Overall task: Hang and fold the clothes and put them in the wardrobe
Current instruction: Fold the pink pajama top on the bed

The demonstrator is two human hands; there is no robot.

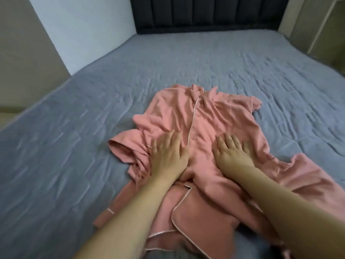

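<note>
While both flat hands, left (pixel 168 156), right (pixel 231 154), press it, pink shirt (pixel 201 116) lies lengthwise, collar away.

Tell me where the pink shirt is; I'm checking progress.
In the head view, the pink shirt lies buttoned-side up mid-bed, under both flat hands.

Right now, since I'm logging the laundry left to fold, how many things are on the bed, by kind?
Pink garment with white piping, on the grey bed: 1
Hands flat on it, left hand and right hand: 2
Total: 3
</note>
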